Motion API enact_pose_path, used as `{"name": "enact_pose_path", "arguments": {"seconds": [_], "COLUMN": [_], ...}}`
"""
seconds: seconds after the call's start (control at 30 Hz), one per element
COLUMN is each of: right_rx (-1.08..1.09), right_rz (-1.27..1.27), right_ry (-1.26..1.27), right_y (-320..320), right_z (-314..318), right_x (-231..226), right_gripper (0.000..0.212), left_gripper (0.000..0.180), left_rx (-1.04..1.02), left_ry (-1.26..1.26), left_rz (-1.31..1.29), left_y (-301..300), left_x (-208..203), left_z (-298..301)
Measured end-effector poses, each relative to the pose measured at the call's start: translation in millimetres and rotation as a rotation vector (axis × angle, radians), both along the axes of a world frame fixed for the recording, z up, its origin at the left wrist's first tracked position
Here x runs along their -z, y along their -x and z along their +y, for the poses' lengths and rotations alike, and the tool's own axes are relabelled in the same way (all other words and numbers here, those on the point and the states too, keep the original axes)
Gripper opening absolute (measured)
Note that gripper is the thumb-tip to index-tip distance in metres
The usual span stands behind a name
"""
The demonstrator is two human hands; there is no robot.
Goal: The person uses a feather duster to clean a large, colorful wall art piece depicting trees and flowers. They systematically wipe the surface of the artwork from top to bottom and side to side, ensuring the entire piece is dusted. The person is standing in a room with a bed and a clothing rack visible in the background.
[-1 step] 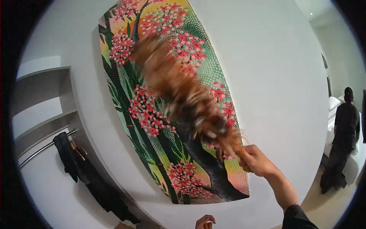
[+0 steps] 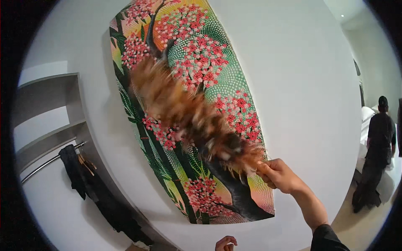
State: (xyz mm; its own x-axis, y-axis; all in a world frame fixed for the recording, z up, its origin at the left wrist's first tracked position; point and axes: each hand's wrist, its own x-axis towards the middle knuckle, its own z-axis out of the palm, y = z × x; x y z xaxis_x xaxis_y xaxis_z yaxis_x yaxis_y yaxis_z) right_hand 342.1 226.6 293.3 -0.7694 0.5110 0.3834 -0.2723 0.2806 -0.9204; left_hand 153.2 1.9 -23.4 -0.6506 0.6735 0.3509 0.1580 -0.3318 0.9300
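My right hand [image 2: 277, 175] is closed around the handle end of a brown feather duster [image 2: 184, 111]. The duster slants up and to the left across a tall painting [image 2: 234, 188] of pink blossoms, dark trunks and green bamboo on the white wall. Its feathers are smeared by motion and cover the middle of the picture; whether they touch its surface I cannot tell. My left hand [image 2: 226, 242] shows only in part at the lower edge, below the painting. Its fingers are curled in, and nothing shows in them.
At the left stands a grey open wardrobe [image 2: 77, 100] with a shelf and a metal rail [image 2: 39, 168]. Dark clothes [image 2: 98, 192] and wooden hangers [image 2: 86, 165] hang there. Far right, a person in black [image 2: 379, 142] stands beside a white bed [image 2: 387, 180].
The feather duster has swung down and to the left across the painting, uncovering some upper blossoms and branches. My right hand stays at nearly the same spot; my left hand has not visibly moved.
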Motion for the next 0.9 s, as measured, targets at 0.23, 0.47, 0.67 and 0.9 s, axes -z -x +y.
{"name": "enact_pose_path", "arguments": {"seconds": [0.23,0.47,0.67,0.9], "right_rx": [0.003,0.041,0.296,0.337], "right_rz": [0.052,0.161,0.233,0.365], "right_ry": [-0.058,-0.157,-0.392,-0.544], "right_y": [19.0,53.4,82.9,136.9], "right_z": [-7.3,-9.3,-17.9,-6.1], "right_x": [-33.1,-82.4,-115.1,-98.3], "right_gripper": [0.052,0.052,0.053,0.054], "left_gripper": [0.029,0.030,0.037,0.020], "left_rx": [0.044,0.114,0.133,-0.115], "left_ry": [0.074,-0.038,0.018,-0.076], "left_rz": [-0.371,-0.465,-0.750,-0.572], "left_y": [-3.6,9.3,21.2,29.0], "left_x": [-5.3,10.0,37.0,75.2], "left_z": [-3.7,-1.8,3.6,-11.8]}}
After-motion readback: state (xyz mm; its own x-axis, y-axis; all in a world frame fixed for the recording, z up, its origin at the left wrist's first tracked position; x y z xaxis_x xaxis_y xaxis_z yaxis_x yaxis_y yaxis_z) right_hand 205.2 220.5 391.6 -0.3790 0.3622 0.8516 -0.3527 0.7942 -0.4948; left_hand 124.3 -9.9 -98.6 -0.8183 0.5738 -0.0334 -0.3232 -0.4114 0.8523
